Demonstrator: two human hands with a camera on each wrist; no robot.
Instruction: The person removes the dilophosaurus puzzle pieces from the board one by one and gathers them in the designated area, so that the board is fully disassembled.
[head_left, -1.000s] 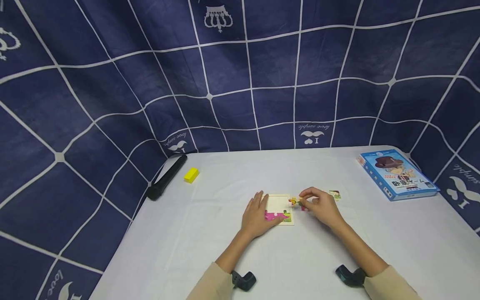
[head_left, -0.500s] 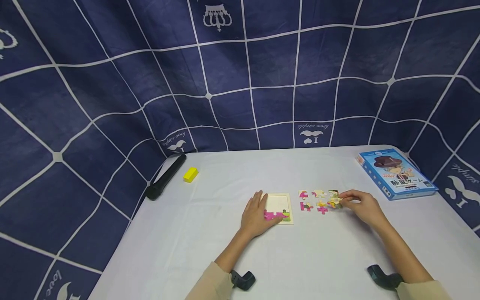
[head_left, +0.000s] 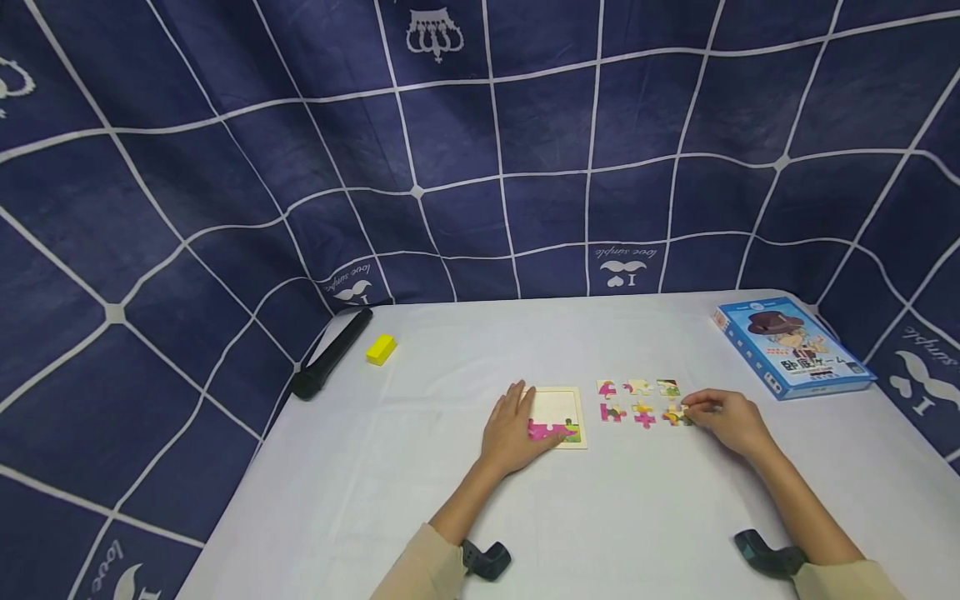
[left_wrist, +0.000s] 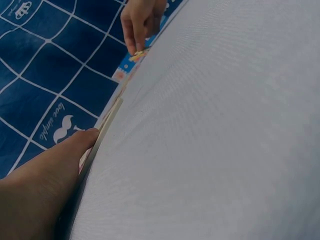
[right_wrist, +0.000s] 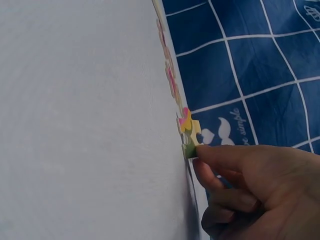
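My left hand (head_left: 513, 429) lies flat with fingers spread over the left part of a small square puzzle tray (head_left: 555, 406). Along the tray's near side sit joined pink and green pieces (head_left: 572, 432), partly under the thumb. To the right, my right hand (head_left: 731, 423) pinches a yellow, pink and green jigsaw piece (right_wrist: 189, 137) between thumb and forefinger. The piece is tilted at the right end of the nearer row of loose pieces. Other loose jigsaw pieces (head_left: 643, 415) lie between the tray and this hand, in two rows. The left wrist view shows the left thumb at the tray's edge.
A blue illustrated box (head_left: 795, 346) lies at the back right of the white table (head_left: 600, 517). A yellow block (head_left: 382, 350) and a black cylindrical object (head_left: 333, 354) lie at the back left. A dark blue checked cloth (head_left: 525, 125) hangs behind.
My right hand has moved from the tray's right edge to the right end of the loose pieces, carrying a piece, then slightly toward me. The left hand stays on the tray.
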